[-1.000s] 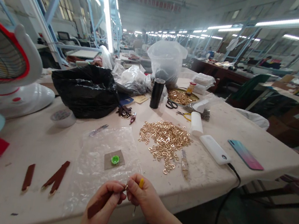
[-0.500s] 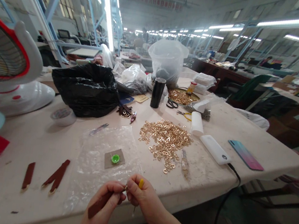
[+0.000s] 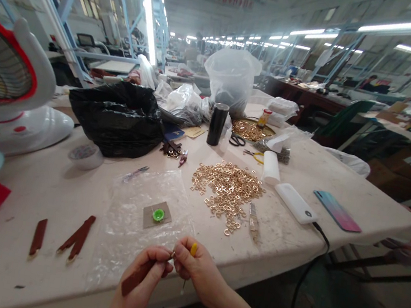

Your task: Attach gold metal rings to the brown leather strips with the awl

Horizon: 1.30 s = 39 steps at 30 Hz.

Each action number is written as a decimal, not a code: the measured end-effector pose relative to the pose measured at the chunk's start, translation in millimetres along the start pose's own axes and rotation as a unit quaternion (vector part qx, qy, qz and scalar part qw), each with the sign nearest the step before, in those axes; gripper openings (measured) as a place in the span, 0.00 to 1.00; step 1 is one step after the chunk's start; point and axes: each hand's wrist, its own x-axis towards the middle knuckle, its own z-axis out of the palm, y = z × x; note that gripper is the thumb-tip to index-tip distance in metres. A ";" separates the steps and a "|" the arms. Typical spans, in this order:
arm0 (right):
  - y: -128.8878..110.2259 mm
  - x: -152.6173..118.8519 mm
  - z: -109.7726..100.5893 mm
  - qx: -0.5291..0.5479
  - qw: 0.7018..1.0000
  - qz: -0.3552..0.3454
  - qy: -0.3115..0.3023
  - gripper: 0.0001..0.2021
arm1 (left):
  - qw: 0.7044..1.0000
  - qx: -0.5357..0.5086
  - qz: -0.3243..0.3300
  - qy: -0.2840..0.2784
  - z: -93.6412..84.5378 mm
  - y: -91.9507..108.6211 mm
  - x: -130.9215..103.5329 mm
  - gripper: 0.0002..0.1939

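My left hand [image 3: 143,277] is closed around a brown leather strap [image 3: 132,282], its lower end sticking out past the palm. At the strap's upper end a small gold ring [image 3: 173,255] shows, pinched between both hands' fingertips. My right hand [image 3: 198,266] also grips a thin tool with a yellow handle [image 3: 194,249]; its slim metal point hangs below the fingers. A green cap-like dish [image 3: 158,215] sits on a grey-brown square [image 3: 148,219] just beyond my hands. On the left lie a single brown strap [image 3: 37,238] and a crossed pair [image 3: 78,240], with gold rings at their ends.
A heap of gold rings [image 3: 227,186] covers mid-table, beside a utility knife [image 3: 253,223]. A clear plastic sheet [image 3: 117,244] lies under the dish. A power bank [image 3: 295,203], phone [image 3: 337,211], black bag [image 3: 115,119], dark cylinder [image 3: 217,124] and fan [image 3: 35,122] stand around.
The view has shifted slightly, so the scene sits a little higher and further left. Both hands keep nearly the same grip on the strap, ring and tool.
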 end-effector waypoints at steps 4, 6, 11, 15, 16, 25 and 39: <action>-1.0 0.2 1.1 0.003 1.000 0.000 -0.001 0.19 | 1.000 0.004 -0.004 0.000 1.4 2.1 -1.5 0.05; -1.3 0.3 1.3 0.005 1.000 0.001 0.001 0.20 | 1.000 0.003 -0.006 -0.001 1.4 2.1 -1.4 0.04; -2.2 -0.7 0.9 0.004 1.000 -0.003 -0.003 0.19 | 1.000 0.007 -0.015 -0.006 1.0 3.7 -1.1 0.04; -5.3 -2.5 2.0 -0.006 1.000 -0.009 -0.004 0.19 | 0.999 0.015 -0.037 -0.017 1.1 5.4 -0.8 0.06; -6.0 -2.9 2.4 -0.010 1.000 -0.012 -0.004 0.19 | 0.999 0.013 -0.037 -0.011 1.3 5.3 -0.6 0.07; -6.4 -3.6 3.5 -0.018 1.000 -0.024 0.009 0.17 | 0.999 0.003 -0.029 -0.015 1.8 2.5 2.3 0.11; -13.6 -6.2 4.9 0.017 0.999 -0.017 -0.028 0.16 | 0.999 0.020 0.021 -0.019 -0.2 5.7 -1.4 0.07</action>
